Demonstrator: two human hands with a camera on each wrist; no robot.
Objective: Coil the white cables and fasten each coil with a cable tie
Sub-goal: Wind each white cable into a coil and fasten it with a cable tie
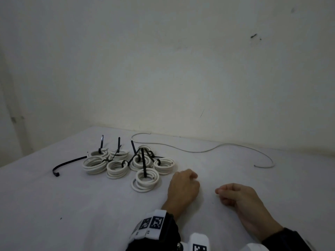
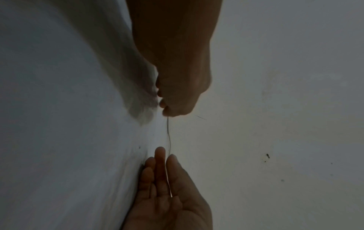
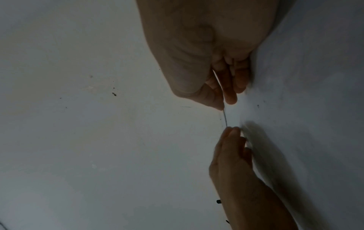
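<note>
Several white cable coils (image 1: 116, 168), each bound with a black cable tie, lie bunched at the table's centre left. The nearest coil (image 1: 146, 180) sits just left of my left hand (image 1: 194, 178). One uncoiled white cable (image 1: 199, 151) snakes along the back of the table toward the right. A loose black cable tie (image 1: 68, 163) lies left of the coils. Both hands rest on the white table, loosely curled and holding nothing; my right hand (image 1: 220, 193) is a little right of the left. The left wrist view shows my left hand (image 2: 161, 155) relaxed; the right wrist view shows my right hand (image 3: 228, 101) empty.
The table (image 1: 90, 214) is covered in white cloth and stands against a pale wall (image 1: 181, 69) at the back. Its left edge runs diagonally near the loose tie. Bare cloth stretches in front of and to the right of my hands.
</note>
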